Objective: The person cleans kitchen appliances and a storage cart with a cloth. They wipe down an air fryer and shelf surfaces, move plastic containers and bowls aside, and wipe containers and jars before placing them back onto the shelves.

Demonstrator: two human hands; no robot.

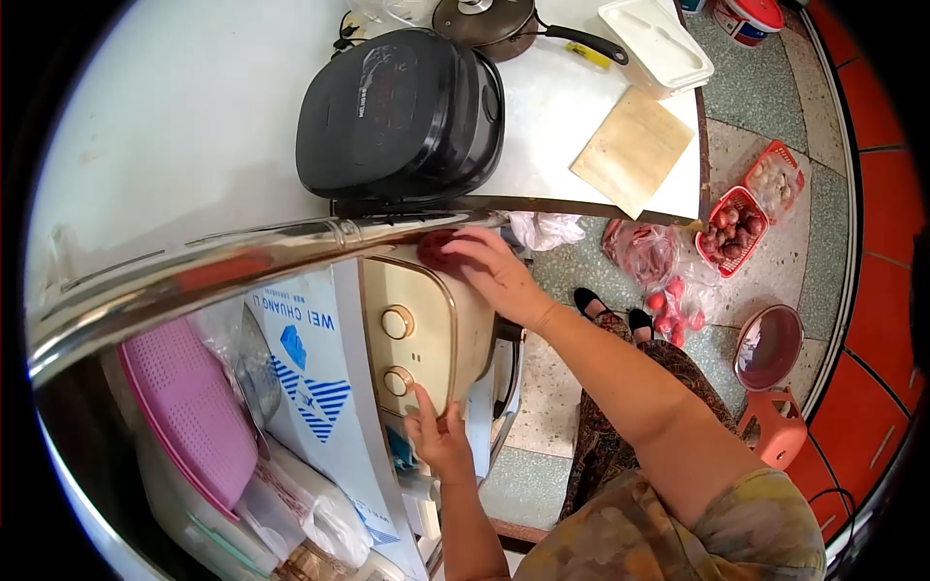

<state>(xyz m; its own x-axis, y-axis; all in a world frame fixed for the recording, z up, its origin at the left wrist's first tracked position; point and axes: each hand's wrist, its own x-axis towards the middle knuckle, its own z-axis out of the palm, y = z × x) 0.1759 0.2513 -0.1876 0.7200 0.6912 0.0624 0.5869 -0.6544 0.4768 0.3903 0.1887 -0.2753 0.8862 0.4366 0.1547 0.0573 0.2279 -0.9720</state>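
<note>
Cream appliance (417, 324), two round knobs on its panel, sits below the metal rail (242, 261), next to a white box. Left hand (441, 436) at its lower end, a fingertip at the lower knob (398, 381); can't tell if it grips. Right hand (494, 276) at its upper end, fingers bent by a dark red item (439, 250), identity unclear; can't tell if they close on it.

White box (334, 426) reads "WEI CHUANG LI" in blue, smaller line unclear, blue stripes below. Pink basket (189, 407) and plastic bags beyond it.

Black cooker (397, 116) on the table, pale lid lettering too small to read surely. White tabletop (165, 145) also carries a lidded pan (484, 27), white tub (659, 44), tan board (635, 150).

Floor (542, 387): speckled gray and beige tiles. Red basket (731, 230) of dark red produce, basin (768, 346), pink stool (772, 426). Orange-red cabinets (886, 315) along the right.
</note>
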